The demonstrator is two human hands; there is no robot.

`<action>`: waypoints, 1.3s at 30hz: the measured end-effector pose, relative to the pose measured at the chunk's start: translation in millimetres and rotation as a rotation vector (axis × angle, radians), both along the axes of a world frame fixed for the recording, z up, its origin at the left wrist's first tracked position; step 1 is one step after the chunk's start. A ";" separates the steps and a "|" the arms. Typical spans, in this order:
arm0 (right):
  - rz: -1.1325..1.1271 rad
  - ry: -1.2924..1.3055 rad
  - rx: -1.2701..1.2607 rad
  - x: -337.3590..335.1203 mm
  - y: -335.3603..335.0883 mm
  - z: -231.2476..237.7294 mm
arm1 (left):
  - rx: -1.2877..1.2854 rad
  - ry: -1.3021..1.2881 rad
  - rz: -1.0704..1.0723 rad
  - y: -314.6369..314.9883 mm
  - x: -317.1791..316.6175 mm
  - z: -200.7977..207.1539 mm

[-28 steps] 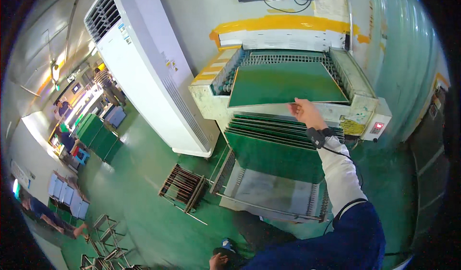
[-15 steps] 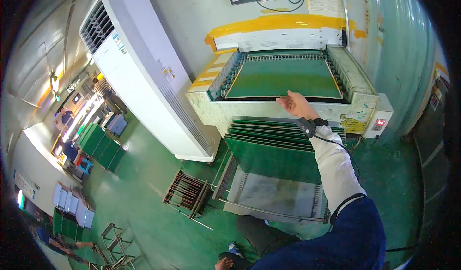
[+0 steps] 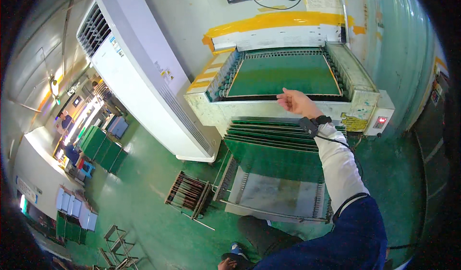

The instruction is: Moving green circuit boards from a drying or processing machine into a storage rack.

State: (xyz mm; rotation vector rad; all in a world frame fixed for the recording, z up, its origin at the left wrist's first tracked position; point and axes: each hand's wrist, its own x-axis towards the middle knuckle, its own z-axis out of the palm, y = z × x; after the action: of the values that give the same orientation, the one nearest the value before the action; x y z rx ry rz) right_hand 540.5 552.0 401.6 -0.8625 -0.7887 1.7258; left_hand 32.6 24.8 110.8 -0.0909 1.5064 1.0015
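Observation:
My right hand (image 3: 298, 103) is stretched forward, palm turned partly up, its fingers loosely bent and apart with nothing in them. It hovers at the near edge of a flat green panel (image 3: 283, 75); whether it touches the panel I cannot tell. That panel lies on the roller bed of a pale machine (image 3: 211, 104). Below my right forearm, several green panels (image 3: 273, 147) stand leaning in a metal rack (image 3: 269, 216). My left hand (image 3: 227, 264) is low by my legs at the bottom edge, its fingers mostly hidden.
A tall white air conditioner (image 3: 139, 73) stands left of the machine. A small slotted rack (image 3: 188, 195) is on the green floor (image 3: 149, 174), left of the panel rack. A control box (image 3: 381, 119) with a red display sits at the machine's right. People work at the far left.
The green panel lies slightly farther into the machine. My right hand stays by its near edge with fingers a little looser. A co-worker's arms at the lower left have mostly left view.

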 end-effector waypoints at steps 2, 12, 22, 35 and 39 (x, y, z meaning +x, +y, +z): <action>0.003 -0.099 0.007 -0.2 -6.3 4.0 | -0.023 0.041 -0.033 -0.1 8.1 13.0; 0.049 -0.753 0.206 -53.0 -92.4 -7.5 | 0.053 0.053 -0.124 -8.5 -36.7 -91.5; -0.148 -1.396 0.874 -92.1 -169.4 -44.1 | 0.122 0.043 -0.096 -14.7 -21.0 -60.7; 0.097 -1.797 0.611 -108.0 -149.0 -64.6 | 0.158 0.090 -0.111 -23.5 -24.4 -64.7; 0.175 -1.829 0.550 -103.4 -146.7 -76.8 | 0.213 0.032 -0.086 -21.9 -25.9 -70.9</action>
State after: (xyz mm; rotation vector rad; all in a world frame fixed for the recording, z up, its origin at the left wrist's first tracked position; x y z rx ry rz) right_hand 437.0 405.3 324.8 -1.8721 -2.3415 0.2798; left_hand 6.7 2.9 39.8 0.1408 1.4120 1.0911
